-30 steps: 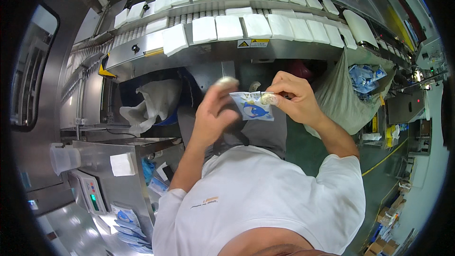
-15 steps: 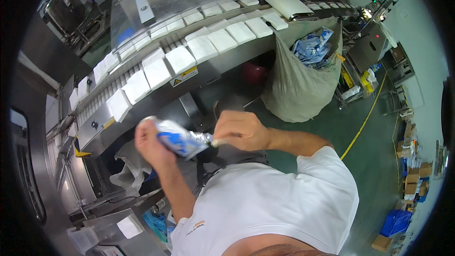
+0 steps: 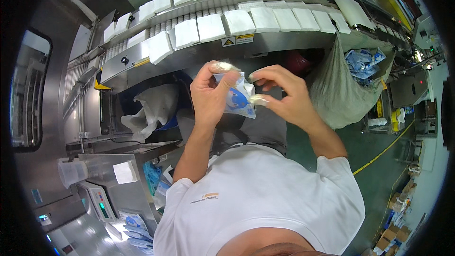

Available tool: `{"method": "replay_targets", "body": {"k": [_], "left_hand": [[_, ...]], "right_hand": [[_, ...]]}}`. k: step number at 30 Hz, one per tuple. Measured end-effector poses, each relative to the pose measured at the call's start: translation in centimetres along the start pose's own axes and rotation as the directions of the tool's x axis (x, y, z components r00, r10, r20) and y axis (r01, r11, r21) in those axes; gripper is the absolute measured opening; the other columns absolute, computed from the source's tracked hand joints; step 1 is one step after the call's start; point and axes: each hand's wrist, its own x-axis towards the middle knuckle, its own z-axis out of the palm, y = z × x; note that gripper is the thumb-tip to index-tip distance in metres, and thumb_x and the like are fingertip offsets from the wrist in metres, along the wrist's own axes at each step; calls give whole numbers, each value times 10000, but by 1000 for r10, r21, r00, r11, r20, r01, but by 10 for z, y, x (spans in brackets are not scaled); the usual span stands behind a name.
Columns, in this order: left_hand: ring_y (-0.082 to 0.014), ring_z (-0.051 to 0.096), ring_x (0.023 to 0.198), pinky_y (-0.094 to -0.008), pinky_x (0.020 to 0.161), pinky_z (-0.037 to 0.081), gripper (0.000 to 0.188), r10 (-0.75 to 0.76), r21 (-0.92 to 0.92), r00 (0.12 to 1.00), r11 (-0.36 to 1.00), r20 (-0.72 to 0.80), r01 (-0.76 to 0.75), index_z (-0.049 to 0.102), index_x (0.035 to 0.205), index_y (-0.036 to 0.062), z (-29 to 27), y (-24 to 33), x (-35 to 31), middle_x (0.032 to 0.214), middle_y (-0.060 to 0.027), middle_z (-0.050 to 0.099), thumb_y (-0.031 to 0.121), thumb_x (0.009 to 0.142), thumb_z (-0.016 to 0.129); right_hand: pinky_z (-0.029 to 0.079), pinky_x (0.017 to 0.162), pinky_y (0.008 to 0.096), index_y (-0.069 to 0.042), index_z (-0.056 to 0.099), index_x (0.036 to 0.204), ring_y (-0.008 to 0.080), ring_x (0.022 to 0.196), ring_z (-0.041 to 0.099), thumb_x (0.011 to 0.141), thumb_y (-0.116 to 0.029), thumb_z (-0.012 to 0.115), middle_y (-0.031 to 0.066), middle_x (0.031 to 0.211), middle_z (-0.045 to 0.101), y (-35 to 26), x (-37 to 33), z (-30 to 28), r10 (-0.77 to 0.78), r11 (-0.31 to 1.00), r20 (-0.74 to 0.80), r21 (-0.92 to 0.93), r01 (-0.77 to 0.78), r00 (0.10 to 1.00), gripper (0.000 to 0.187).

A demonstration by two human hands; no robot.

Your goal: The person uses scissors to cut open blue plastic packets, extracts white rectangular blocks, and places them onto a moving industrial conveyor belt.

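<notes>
Head view shows me the left hand (image 3: 207, 96) with fingers holding a blue-and-white packet (image 3: 237, 99), near of the conveyor (image 3: 294, 41); the right hand's (image 3: 295, 96) fingers (touching it, I can't tell) gape alongside.

Cool, fairly bright indoor light leaves the shirt (image 3: 265, 189) and the white pads (image 3: 211, 27) pale, nearly washed out. Glare glints off the metal surface (image 3: 78, 237) at lower left; the scale's display (image 3: 103, 207) glows green. Deep shadow lies beneath the conveyor (image 3: 284, 40), which the fisheye lens bends into an arc. All 4 corners fall to black, and the small boxes (image 3: 391, 239) at far right look soft.
</notes>
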Motion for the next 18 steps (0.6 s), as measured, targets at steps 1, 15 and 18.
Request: {"method": "replay_targets", "body": {"k": [1, 15, 18], "left_hand": [[-62, 630, 838, -219, 732, 511, 131, 21, 30, 1000, 999, 18, -22, 694, 977, 35, 2, 0, 0, 933, 0, 695, 64, 903, 798], [-54, 636, 794, -197, 660, 483, 131, -226, -168, 974, 961, -31, 218, 730, 970, 47, -17, -28, -3, 917, 0, 721, 110, 893, 816], [-28, 597, 719, -181, 583, 427, 168, -211, -198, 977, 958, -12, 205, 716, 977, 70, -10, -35, -2, 904, 16, 716, 191, 911, 812]], "right_hand": [[557, 751, 299, -40, 684, 1178, 182, 857, 672, 800, -30, 797, 97, 1044, 675, 2, 2, 5, -48, 999, 30, -10, 49, 998, 395], [537, 729, 255, 24, 744, 1006, 155, 845, 684, 859, 81, 720, 105, 958, 713, 22, -18, 9, -9, 999, -258, 48, 22, 966, 160], [529, 759, 244, 38, 740, 1014, 129, 875, 666, 899, 67, 713, 98, 994, 713, 31, -28, 14, 195, 946, -292, 308, -102, 936, 122]]}}
